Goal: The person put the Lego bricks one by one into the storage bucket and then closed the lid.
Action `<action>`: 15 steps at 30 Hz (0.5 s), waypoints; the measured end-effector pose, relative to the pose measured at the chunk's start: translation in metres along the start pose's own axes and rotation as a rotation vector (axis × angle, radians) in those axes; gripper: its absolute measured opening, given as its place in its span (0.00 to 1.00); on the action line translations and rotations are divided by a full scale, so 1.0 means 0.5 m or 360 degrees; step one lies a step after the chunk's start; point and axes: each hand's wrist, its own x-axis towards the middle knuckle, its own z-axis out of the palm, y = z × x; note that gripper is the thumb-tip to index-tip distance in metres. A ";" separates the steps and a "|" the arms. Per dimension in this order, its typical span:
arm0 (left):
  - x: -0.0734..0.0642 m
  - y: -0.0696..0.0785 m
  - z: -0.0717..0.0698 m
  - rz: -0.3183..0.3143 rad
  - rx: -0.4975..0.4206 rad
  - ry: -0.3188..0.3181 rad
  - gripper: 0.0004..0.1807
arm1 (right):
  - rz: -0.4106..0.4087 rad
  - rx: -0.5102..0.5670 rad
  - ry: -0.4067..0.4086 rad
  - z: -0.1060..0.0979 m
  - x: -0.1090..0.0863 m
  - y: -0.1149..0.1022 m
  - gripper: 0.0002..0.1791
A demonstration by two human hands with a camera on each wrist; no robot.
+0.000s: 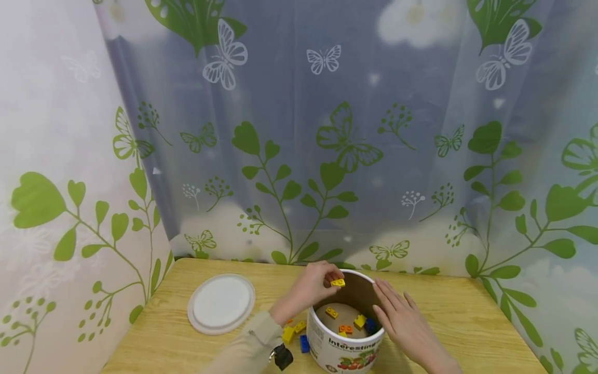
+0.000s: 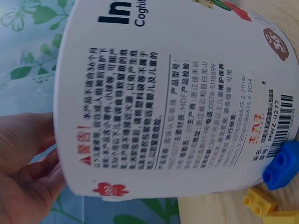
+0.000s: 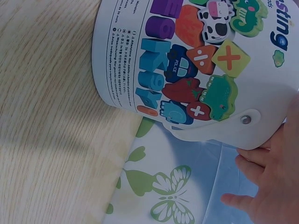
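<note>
A white paper bucket (image 1: 320, 337) with "Interesting" printed on it stands near the front of the table. My left hand (image 1: 318, 281) pinches a yellow toy brick (image 1: 338, 283) over the bucket's left rim. Inside lie several bricks, among them an orange brick (image 1: 345, 329), a yellow brick (image 1: 359, 321) and a dark blue brick (image 1: 370, 326). With fingers extended, my right hand (image 1: 405, 321) rests against the right rim. The left wrist view shows the bucket's printed side (image 2: 140, 116), which hides what the left fingers hold. In the right wrist view, a white handle (image 3: 210, 133) hangs near the right hand.
A round white lid (image 1: 221, 303) lies on the wooden table (image 1: 448, 306) to the left. Beside the bucket's left side are a blue brick (image 1: 304, 344) and several yellow bricks (image 1: 288, 334). A patterned curtain (image 1: 280, 218) hangs behind the table.
</note>
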 end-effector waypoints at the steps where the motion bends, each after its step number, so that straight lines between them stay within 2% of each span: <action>1: 0.002 0.000 0.004 -0.0008 0.0004 -0.0008 0.08 | 0.0003 0.0003 -0.0002 0.000 0.000 0.000 0.30; 6: 0.013 -0.003 0.025 -0.0040 0.0088 -0.0081 0.08 | 0.0018 0.0017 -0.0011 0.002 -0.001 0.000 0.30; 11: 0.021 -0.003 0.042 -0.0046 0.0170 -0.0163 0.07 | 0.0022 0.0020 -0.0018 0.002 -0.001 0.002 0.30; 15: 0.027 0.000 0.051 -0.0028 0.0254 -0.0193 0.08 | 0.0022 0.0022 -0.0026 0.001 0.000 0.002 0.30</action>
